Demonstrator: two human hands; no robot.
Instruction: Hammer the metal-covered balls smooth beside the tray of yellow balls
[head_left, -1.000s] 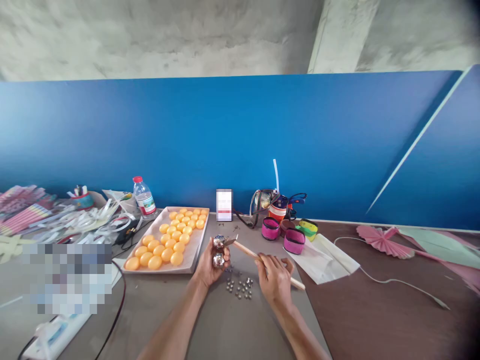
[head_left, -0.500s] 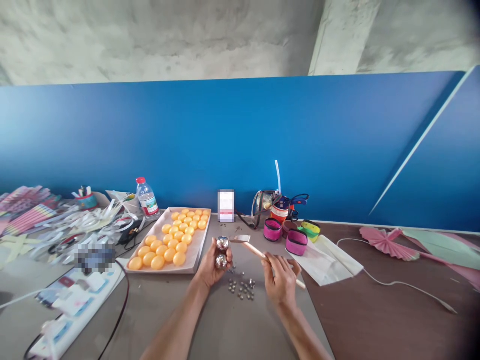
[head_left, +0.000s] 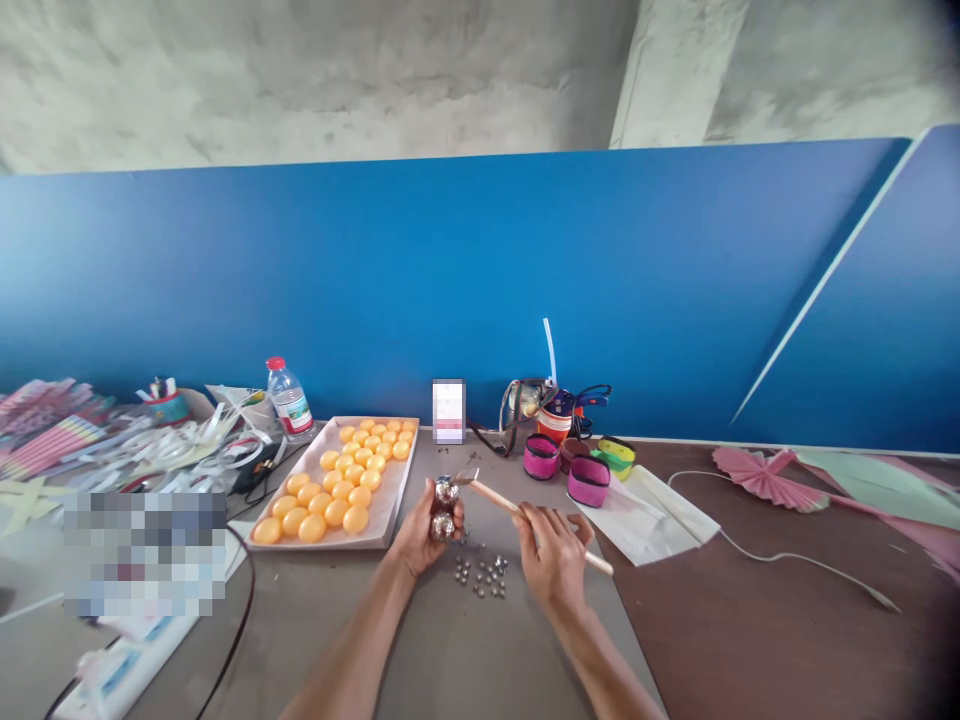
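My left hand (head_left: 421,528) is wrapped round two shiny silver balls, one above the other; I cannot tell if they are joined. The upper ball (head_left: 446,490) has a bumpy, mirror-like surface, and the lower ball (head_left: 442,526) shows between thumb and fingers. In my right hand (head_left: 553,552) is a small hammer (head_left: 495,497), gripped by its pale wooden handle. Its metal head is right at the right side of the upper ball, seemingly touching it. Below and between the hands, several small steel beads (head_left: 484,575) lie scattered on the grey mat (head_left: 465,650).
A tray (head_left: 390,520) of orange balls stands left, near a water bottle (head_left: 291,400). Pink wristbands (head_left: 589,482), white paper (head_left: 660,525) and an orange cup (head_left: 553,425) lie right. Ribbons, cables and a power strip (head_left: 120,670) crowd the left; a pink fan (head_left: 769,478) lies far right.
The hammer head has turned and come in closer against the upper ball. My right hand has shifted slightly left. My left hand keeps its hold on the balls.
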